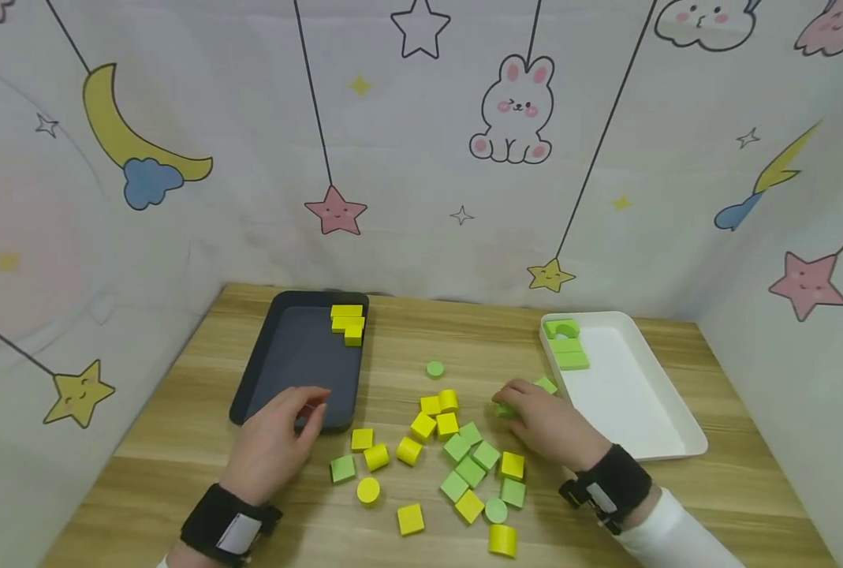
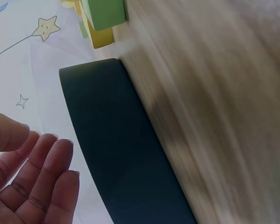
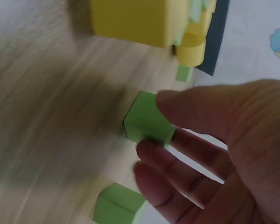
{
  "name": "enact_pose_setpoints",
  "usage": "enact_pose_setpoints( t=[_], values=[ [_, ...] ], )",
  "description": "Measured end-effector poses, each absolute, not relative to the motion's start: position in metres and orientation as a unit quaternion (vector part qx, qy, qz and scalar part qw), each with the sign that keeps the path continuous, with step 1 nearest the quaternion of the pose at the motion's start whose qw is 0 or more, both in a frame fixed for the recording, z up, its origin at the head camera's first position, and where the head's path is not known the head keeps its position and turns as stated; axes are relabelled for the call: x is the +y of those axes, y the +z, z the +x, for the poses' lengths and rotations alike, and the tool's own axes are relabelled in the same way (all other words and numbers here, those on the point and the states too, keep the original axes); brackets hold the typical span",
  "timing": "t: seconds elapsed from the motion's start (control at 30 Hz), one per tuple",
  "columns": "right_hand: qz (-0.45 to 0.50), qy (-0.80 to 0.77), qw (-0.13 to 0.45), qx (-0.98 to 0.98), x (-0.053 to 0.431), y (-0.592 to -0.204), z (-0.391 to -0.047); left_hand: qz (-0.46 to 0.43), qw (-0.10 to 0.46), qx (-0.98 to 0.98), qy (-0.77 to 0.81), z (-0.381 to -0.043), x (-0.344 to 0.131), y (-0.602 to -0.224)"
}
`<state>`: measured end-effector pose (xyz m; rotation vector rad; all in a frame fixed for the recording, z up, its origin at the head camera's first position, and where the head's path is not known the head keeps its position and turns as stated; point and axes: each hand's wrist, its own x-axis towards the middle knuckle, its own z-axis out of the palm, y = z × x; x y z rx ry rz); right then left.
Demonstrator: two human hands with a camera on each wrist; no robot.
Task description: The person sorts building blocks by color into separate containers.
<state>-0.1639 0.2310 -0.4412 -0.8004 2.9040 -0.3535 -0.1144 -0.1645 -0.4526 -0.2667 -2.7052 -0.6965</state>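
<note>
My right hand [image 1: 550,422] pinches a green block [image 3: 148,120] between thumb and fingers, low over the table beside the white tray. Another green block [image 3: 119,205] lies by that tray's edge, close to the fingers. Over the near end of the dark tray [image 1: 256,371] hangs my left hand [image 1: 272,438], its fingers loosely bent and holding nothing. The left wrist view has the same hand [image 2: 35,182] next to the tray's dark side wall [image 2: 116,140]. Several yellow blocks [image 1: 423,427] and green blocks [image 1: 471,472] lie scattered between the hands.
Yellow blocks [image 1: 348,324] sit in the dark tray's far right corner. Green pieces [image 1: 570,356] occupy the far left corner of the white tray [image 1: 634,394]. A green round piece [image 1: 434,369] lies farther back on the wooden table [image 1: 400,331]. Patterned cloth [image 1: 421,142] hangs behind.
</note>
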Motion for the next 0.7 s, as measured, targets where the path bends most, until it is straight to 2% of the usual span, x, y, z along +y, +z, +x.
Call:
enact_pose_setpoints(
  t=[0.2, 0.33, 0.4, 0.6, 0.7],
  values=[
    [-0.206, -0.18, 0.042, 0.961, 0.246, -0.426, -0.167, -0.092, 0.167, -0.953, -0.236, -0.114, -0.165, -0.452],
    [-0.123, -0.225, -0.018, 0.966, 0.28, -0.402, -0.191, -0.092, 0.169, -0.952, -0.238, -0.115, -0.166, -0.451],
    [-0.098, -0.212, -0.022, 0.972, 0.3, -0.398, -0.205, -0.09, 0.167, -0.953, -0.238, -0.115, -0.167, -0.451],
    [-0.093, -0.154, 0.089, 0.98, 0.327, -0.415, -0.228, -0.088, 0.163, -0.954, -0.236, -0.112, -0.168, -0.453],
    [-0.078, -0.159, 0.114, 0.978, 0.326, -0.42, -0.23, -0.089, 0.17, -0.952, -0.238, -0.112, -0.168, -0.453]
  ],
)
